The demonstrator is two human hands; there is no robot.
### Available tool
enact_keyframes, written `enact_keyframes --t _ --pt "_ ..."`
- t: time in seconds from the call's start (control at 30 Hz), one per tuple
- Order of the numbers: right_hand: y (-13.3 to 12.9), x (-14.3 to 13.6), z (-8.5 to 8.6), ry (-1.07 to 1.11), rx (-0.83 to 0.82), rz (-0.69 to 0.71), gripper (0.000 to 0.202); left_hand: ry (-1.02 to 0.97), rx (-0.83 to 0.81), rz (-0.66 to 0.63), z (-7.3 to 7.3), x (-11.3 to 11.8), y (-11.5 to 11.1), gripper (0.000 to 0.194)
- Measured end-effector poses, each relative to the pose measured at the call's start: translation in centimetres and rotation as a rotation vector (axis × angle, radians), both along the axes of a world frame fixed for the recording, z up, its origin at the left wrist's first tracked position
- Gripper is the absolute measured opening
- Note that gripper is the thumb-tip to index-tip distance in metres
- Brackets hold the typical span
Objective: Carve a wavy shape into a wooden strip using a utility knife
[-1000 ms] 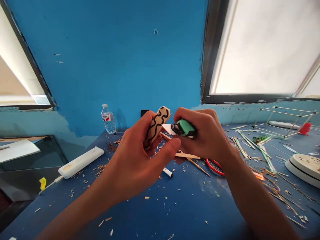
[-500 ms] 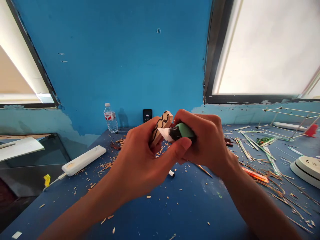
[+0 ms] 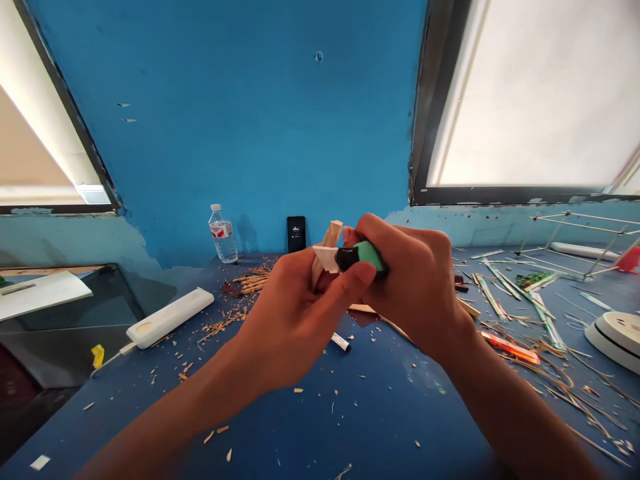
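Observation:
A pale piece of wood stands tilted in my left hand, whose fingers are wrapped round its lower part. My right hand is closed on a green and black knife. The knife's short pale blade points left and lies against or just in front of the wood. My left thumb presses near the knife's handle. The lower end of the wood is hidden by my left hand.
On the blue table lie wood shavings, a marker, a white power strip, an orange cutter and a round white device. A bottle and a phone stand by the wall. A stick frame is at right.
The wood has turned in my left hand, so its face with black wavy lines no longer shows. The blade now lies more level across it. More of the marker shows.

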State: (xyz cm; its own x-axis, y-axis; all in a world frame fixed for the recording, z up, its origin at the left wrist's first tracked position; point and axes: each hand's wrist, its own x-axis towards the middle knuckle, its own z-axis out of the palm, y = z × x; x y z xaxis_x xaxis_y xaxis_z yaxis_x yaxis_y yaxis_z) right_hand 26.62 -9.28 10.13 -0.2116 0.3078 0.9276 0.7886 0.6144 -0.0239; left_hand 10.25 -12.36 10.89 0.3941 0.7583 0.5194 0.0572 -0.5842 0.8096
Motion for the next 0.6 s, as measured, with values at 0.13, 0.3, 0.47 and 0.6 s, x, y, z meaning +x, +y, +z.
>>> enact_keyframes --t 0.13,0.3,0.47,0.6 --pt "0.5 -0.7 -0.4 0.021 0.047 -0.161 0.022 -0.039 -0.013 0.059 -0.6 0.3 0.8 0.045" --pt "1.4 -1.6 -1.0 0.053 0.109 -0.291 0.028 -0.055 -0.108 0.126 -1.0 0.7 1.6 0.049" --pt "2.2 -1.8 -1.4 0.080 0.186 -0.290 0.031 -0.183 -0.295 0.038 -1.0 1.2 1.7 0.052" --pt "2.7 -1.7 -1.5 0.103 0.211 -0.263 0.036 -0.177 -0.333 -0.003 -0.8 1.2 1.5 0.052"
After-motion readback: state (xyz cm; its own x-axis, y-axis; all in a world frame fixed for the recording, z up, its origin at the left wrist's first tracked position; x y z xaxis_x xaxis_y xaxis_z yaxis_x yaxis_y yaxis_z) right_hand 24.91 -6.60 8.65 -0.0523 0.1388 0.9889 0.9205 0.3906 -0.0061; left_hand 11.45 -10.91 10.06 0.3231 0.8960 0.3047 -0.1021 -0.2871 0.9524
